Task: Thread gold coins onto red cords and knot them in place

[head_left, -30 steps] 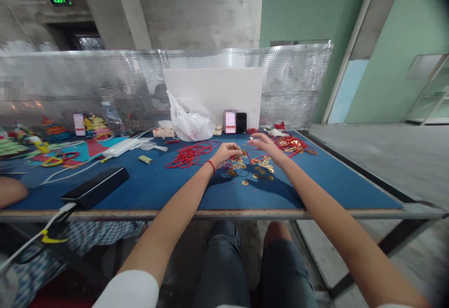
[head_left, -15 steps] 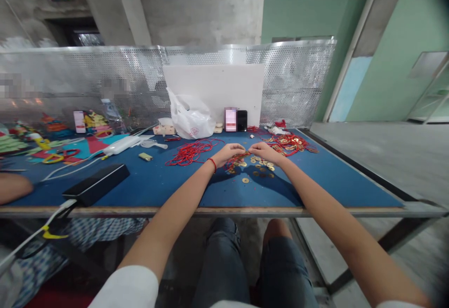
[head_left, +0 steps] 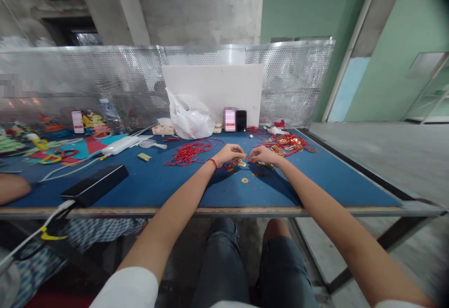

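Observation:
Over the blue tabletop (head_left: 161,186), my left hand (head_left: 228,154) is closed in a pinch on a small brass coin at its fingertips. A red cord bracelet (head_left: 213,164) circles that wrist. My right hand (head_left: 264,155), just to the right, pinches a thin red cord (head_left: 248,159) that reaches toward the coin. Under and between both hands lie several loose brass coins and bits of red cord, partly covered by my fingers. One round brass coin (head_left: 244,180) rests apart, nearer to me.
A tangle of red cord (head_left: 191,153) lies left of my hands; a pile of corded coins (head_left: 289,144) is at right. Behind stand a white plastic bag (head_left: 191,116) and two phones (head_left: 241,121). Leftward are a black power box (head_left: 96,184), scissors (head_left: 58,157) and another person's arm (head_left: 14,190).
My hands have drawn slightly apart, and red cord now shows between the fingertips. My right hand has turned lower over the loose coins, covering more of them.

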The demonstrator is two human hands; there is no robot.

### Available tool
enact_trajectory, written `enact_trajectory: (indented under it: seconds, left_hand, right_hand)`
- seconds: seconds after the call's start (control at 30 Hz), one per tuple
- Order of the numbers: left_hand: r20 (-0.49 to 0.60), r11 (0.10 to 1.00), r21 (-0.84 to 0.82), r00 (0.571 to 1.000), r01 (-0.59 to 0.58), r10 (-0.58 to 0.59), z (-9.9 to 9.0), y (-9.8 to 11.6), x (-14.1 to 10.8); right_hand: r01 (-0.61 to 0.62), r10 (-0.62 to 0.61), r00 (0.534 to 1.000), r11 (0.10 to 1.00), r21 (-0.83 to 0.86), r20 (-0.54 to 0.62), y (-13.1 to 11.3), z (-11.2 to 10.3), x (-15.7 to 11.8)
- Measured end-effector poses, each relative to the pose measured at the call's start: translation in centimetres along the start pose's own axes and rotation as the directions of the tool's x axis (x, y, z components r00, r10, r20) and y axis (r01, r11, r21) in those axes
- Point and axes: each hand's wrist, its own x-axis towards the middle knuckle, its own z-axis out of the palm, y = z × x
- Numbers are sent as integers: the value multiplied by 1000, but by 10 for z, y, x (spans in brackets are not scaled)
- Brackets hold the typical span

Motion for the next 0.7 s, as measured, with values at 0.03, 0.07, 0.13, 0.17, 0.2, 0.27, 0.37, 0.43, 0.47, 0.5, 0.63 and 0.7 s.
enact_trajectory:
  seconds: [0.03, 0.07, 0.13, 0.17, 0.2, 0.27, 0.37, 0.43, 0.47, 0.5, 0.63, 0.7]
  left_hand:
    - [16, 1000, 9, 1000, 21, -21, -2, 0, 0]
    - [33, 999, 17, 998, 49, -49, -3, 0, 0]
    - [59, 994, 28, 992, 108, -109, -8, 0, 1]
    - [59, 991, 28, 989, 134, -136, -10, -1, 1]
    - [50, 987, 23, 986, 157, -158, -13, -1, 2]
    - [22, 981, 3, 981, 194, -194, -17, -2, 3]
    - [4, 976, -35, 977, 214, -214, -20, -5, 5]
    - [1, 976, -54, 977, 213, -213, -21, -6, 6]
    - [-5, 975, -62, 977, 211, -212, -21, -7, 6]
    - [-13, 975, -70, 977, 209, -211, -20, -8, 6]
    - [-51, 977, -97, 980, 189, -194, -20, -8, 7]
    - [-47, 978, -100, 981, 181, -187, -20, -8, 7]
  right_hand:
    - [44, -42, 998, 998, -40, 37, 0, 4, 1]
    - [81, -76, 995, 993, -83, 62, 1, 8, 2]
    - [134, -122, 989, 977, -167, 79, 1, 16, 4]
    - [147, -134, 988, 968, -205, 77, 0, 20, 5]
    - [155, -142, 987, 960, -235, 72, 0, 23, 7]
    - [156, -145, 987, 950, -269, 62, -1, 28, 9]
    - [118, -107, 993, 964, -239, 58, -1, 30, 12]
    - [109, -103, 994, 977, -181, 43, -1, 29, 13]
    - [117, -113, 993, 981, -153, 34, 0, 28, 13]
    - [126, -124, 992, 984, -129, 23, 1, 27, 13]
    - [98, -101, 994, 992, -77, -40, 6, 17, 13]
    - [69, -72, 996, 996, -55, -49, 9, 13, 13]
